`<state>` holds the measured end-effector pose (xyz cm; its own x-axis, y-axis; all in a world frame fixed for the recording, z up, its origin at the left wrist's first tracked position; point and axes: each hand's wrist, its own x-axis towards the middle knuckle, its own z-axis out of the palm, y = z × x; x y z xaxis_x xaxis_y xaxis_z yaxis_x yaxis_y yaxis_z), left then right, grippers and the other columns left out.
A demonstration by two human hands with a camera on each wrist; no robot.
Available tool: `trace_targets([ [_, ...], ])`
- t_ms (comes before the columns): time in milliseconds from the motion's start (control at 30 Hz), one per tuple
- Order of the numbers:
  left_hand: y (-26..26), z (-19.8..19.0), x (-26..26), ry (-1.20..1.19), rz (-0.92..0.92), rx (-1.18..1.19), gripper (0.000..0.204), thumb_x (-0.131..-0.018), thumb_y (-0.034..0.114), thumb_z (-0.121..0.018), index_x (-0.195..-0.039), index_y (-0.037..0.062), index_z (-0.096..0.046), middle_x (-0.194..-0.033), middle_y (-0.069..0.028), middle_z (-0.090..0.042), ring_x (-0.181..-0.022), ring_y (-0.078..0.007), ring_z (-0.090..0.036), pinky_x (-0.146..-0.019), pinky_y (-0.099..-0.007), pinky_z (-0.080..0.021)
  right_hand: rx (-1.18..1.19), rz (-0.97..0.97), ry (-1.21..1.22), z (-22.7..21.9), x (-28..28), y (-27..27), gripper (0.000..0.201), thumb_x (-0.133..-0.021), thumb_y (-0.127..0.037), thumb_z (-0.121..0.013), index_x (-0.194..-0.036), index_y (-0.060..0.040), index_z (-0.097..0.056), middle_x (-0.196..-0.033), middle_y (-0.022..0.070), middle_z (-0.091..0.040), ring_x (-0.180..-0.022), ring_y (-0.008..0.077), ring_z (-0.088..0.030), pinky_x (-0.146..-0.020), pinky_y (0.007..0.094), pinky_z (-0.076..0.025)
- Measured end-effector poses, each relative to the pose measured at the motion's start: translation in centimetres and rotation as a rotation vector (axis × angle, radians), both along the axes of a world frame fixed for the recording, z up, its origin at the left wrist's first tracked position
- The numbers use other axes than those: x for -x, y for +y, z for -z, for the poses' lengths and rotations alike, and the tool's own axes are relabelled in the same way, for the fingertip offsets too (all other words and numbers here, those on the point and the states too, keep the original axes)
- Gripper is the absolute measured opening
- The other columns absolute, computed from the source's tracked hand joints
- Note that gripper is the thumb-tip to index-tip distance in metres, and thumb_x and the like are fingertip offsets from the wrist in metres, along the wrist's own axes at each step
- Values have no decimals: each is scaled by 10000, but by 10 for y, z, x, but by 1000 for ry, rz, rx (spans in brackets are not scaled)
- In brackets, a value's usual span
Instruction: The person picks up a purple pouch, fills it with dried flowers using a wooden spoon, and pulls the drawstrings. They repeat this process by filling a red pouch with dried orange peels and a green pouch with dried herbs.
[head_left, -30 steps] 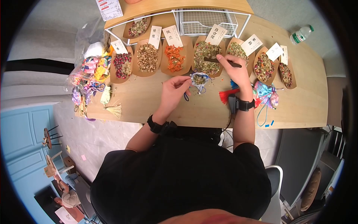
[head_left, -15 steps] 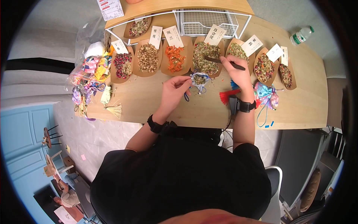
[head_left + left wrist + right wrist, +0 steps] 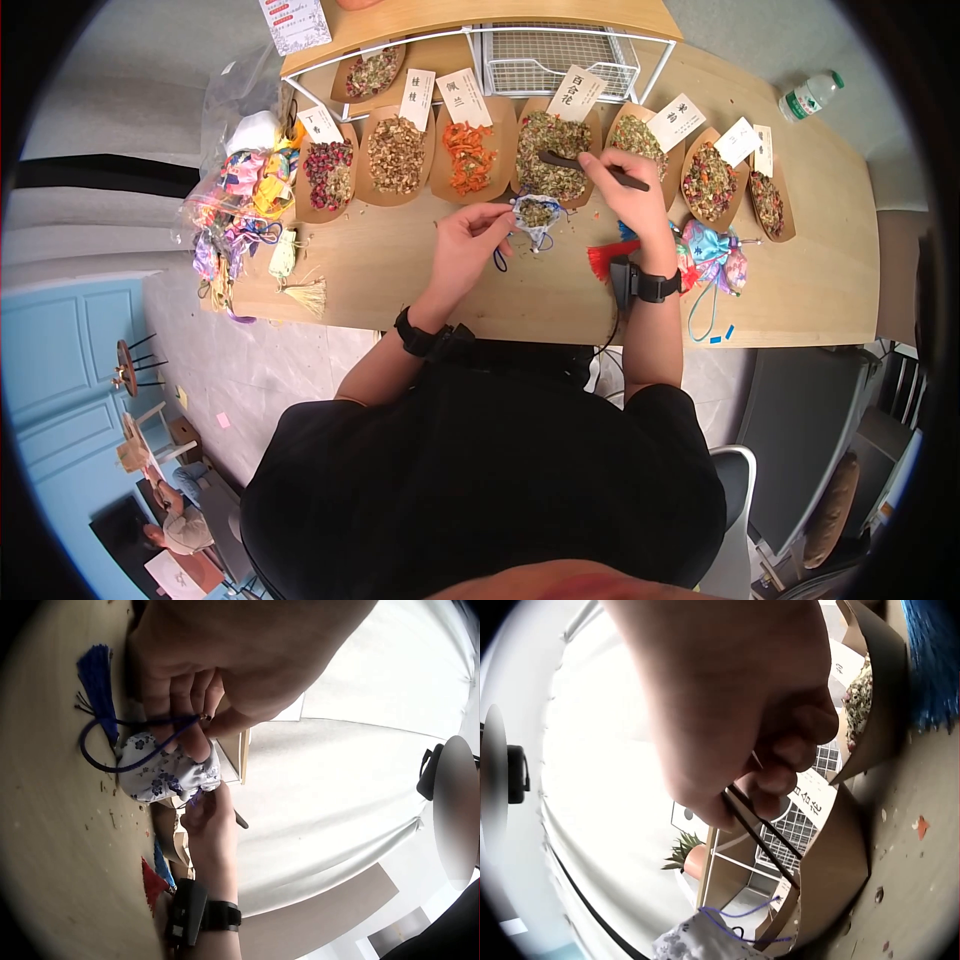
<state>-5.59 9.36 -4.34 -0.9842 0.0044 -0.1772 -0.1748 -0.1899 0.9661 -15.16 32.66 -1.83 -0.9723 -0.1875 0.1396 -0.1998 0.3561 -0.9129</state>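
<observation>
My left hand pinches the rim of a small white drawstring pouch with blue flowers, a blue cord and a blue tassel. The pouch mouth gapes upward in the head view, showing dried herbs inside. Just beyond it, my right hand grips dark tongs near their middle. Two thin arms of the tongs reach down past the wall of a brown paper tray. Their tips lie over the greenish dried herb mix in that tray; the herbs hide the contact.
Labelled paper trays flank this one, among them orange petals and brown chips. Colourful pouches pile up at the left. A red tassel and blue-pink pouch lie right. Behind stands a shelf; a bottle is far right.
My right hand has shifted slightly left with the tongs, their tips moving a little left over the herb mix. My left hand and the pouch stay put.
</observation>
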Motion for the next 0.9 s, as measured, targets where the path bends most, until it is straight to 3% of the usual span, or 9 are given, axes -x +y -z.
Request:
trace_targets([
  [100, 0, 1, 0, -7, -5, 1, 209, -924, 72, -655, -1082, -64, -666, -901, -81, -710, -652, -92, -623, -599, -216, -496, -139, -7, 12, 4, -1, -8, 283, -855, -230, -735, -706, -13, -631, -548, 59, -496, -495, 111, -425, -478, 302, -335],
  [300, -1, -1, -2, -3, -12, 5, 204, -925, 75, -654, -1074, -63, -671, -889, -70, -704, -651, -93, -622, -595, -215, -491, -286, -99, 202, 6, 2, -13, 299, -843, -224, -716, -697, -6, -572, -587, 129, -498, -498, 278, -472, -485, 358, -359],
  [400, -1, -1, -2, 2, -15, -6, 208, -924, 76, -656, -1077, -63, -670, -892, -72, -703, -646, -96, -620, -594, -217, -491, -317, -103, 242, 7, 3, -14, 286, -850, -225, -704, -711, -7, -582, -597, 138, -512, -519, 305, -489, -491, 369, -371],
  [500, -2, 0, -2, -16, -23, -6, 210, -924, 75, -655, -1080, -65, -667, -897, -79, -703, -642, -99, -618, -594, -221, -492, -257, -84, 187, 6, 1, -16, 268, -854, -203, -702, -715, -6, -585, -599, 139, -510, -512, 284, -476, -494, 360, -374],
  [600, -2, 3, -1, -21, -30, -14, 209, -924, 72, -654, -1080, -67, -662, -902, -88, -705, -639, -102, -617, -591, -225, -494, -175, -66, 160, 16, 4, -9, 247, -863, -180, -700, -719, -8, -596, -584, 122, -497, -499, 212, -460, -489, 335, -366],
  [633, -2, 3, 1, -14, -32, -17, 208, -923, 71, -654, -1079, -67, -661, -903, -92, -706, -639, -103, -617, -590, -227, -494, -93, -57, 64, 16, 3, -7, 259, -885, -169, -692, -709, -7, -592, -555, 57, -471, -525, 113, -423, -501, 300, -351],
  [733, 0, -3, 3, -10, -25, 4, 209, -920, 69, -661, -1078, -69, -657, -910, -100, -709, -637, -106, -619, -588, -230, -495, 23, -4, -15, 7, 4, 5, 287, -902, -177, -683, -697, -3, -582, -553, -18, -447, -568, 54, -396, -513, 274, -331],
  [767, 0, -3, 4, -13, -24, 0, 213, -919, 70, -664, -1079, -69, -656, -910, -101, -709, -635, -106, -619, -587, -231, -495, 110, -20, -60, 11, 7, 11, 301, -901, -155, -681, -663, -9, -569, -566, -57, -439, -591, 41, -376, -530, 258, -314],
  [900, 1, 3, 3, -7, -40, -21, 226, -915, 75, -674, -1090, -67, -652, -905, -100, -709, -630, -106, -620, -581, -232, -493, 294, -236, -156, 6, 3, 28, 308, -883, -123, -683, -614, -29, -566, -570, -64, -453, -599, 27, -387, -542, 242, -300],
])
